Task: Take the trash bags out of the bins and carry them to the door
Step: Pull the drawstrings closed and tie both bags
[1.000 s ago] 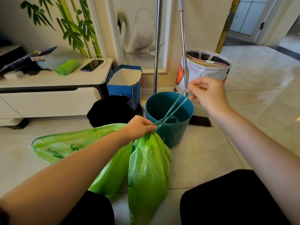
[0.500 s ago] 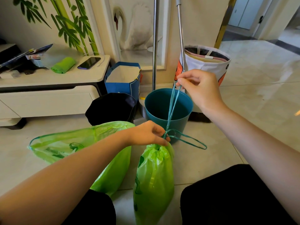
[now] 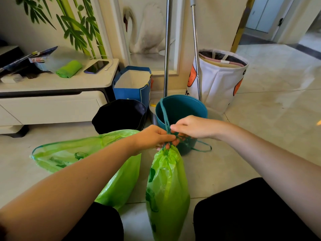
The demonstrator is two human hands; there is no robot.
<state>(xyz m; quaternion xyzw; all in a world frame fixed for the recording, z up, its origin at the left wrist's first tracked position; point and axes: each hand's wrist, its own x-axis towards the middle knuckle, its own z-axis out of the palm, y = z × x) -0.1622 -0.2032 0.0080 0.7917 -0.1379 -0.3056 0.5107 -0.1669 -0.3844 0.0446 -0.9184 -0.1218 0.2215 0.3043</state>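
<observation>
A full green trash bag (image 3: 167, 185) hangs upright in front of me, its neck cinched. My left hand (image 3: 153, 136) pinches the neck at the teal drawstring (image 3: 165, 117). My right hand (image 3: 192, 126) meets it from the right and pinches the same drawstring; one loop stands up past the hands, another hangs to the right. A second green bag (image 3: 69, 153) lies open-mouthed on the floor under my left forearm. Behind stand a teal bin (image 3: 184, 108) and a black bin (image 3: 119, 115).
A blue paper bag (image 3: 133, 84) and a white fabric hamper (image 3: 218, 79) stand against the wall with two metal poles (image 3: 166, 49). A low white cabinet (image 3: 52, 98) on the left carries a phone and a green bag roll. A doorway (image 3: 271, 20) opens at the back right.
My right hand has come down from above the teal bin to meet my left hand at the bag's neck. The drawstring, earlier stretched taut, now loops loosely.
</observation>
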